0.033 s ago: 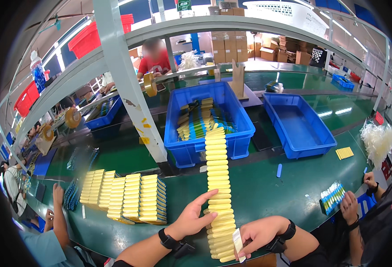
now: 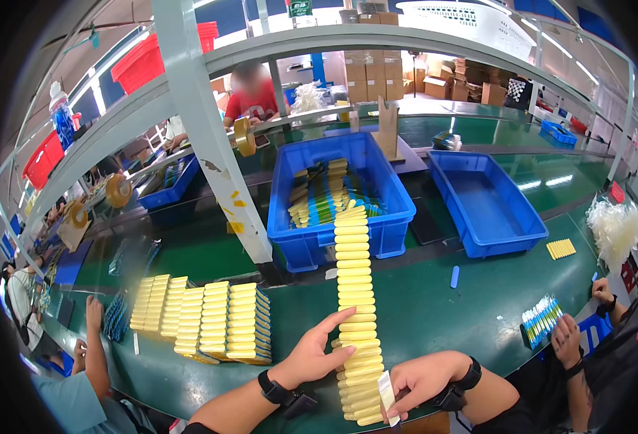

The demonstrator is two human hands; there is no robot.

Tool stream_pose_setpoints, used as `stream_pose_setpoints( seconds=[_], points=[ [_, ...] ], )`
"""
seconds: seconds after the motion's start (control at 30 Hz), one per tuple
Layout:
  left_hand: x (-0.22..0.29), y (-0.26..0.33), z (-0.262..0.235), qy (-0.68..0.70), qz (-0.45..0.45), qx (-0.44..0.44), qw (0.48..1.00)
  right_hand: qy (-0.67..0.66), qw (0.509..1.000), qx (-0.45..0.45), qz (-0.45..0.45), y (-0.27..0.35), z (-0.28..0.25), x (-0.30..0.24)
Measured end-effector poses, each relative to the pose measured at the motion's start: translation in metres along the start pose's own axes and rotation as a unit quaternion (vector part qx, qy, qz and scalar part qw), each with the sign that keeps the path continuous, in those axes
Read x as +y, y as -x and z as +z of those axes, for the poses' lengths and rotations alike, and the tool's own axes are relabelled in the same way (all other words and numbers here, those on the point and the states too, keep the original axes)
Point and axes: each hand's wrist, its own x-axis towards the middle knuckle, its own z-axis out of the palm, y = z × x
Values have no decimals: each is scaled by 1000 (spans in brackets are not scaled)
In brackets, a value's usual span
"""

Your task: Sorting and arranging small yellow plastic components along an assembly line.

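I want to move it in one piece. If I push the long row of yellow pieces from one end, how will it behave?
The long yellow row is many separate pieces, so it would probably buckle. Its near end already bends by the left hand. The smooth green table suggests sliding.

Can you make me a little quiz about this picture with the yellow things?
1. True or false: the left hand rests on the long row of yellow pieces.
2. What does the right hand pinch? A) a small white strip B) a tape roll C) a red bin
3. Which blue bin holds yellow pieces: the one behind the row or the one to its right?

Key
1. True.
2. A.
3. The one behind the row; the other looks bare inside.
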Motion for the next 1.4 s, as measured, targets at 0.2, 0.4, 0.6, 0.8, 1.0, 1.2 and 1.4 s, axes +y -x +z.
stream_pose_setpoints(
  seconds=[0.2,0.4,0.6,0.8,1.0,1.2,1.4],
  points=[
    [-16,-2,-3,-81,32,15,996,-30,998,-32,44,0,0,1],
    [-17,-1,-8,-149,23,21,988,-15,999,-14,46,15,-6,-10],
    [-8,0,-7,-215,49,13,975,113,849,474,-205,5,-16,2],
    [-2,5,-4,-259,64,26,963,409,735,508,-187,-28,-15,1],
    [-6,5,-3,-201,54,26,978,387,701,585,-129,4,-23,8],
    [31,17,10,-252,152,-56,954,140,821,497,-245,-1,-13,9],
    [20,18,8,-131,109,-27,985,-14,937,318,-146,11,5,2]
  ],
)
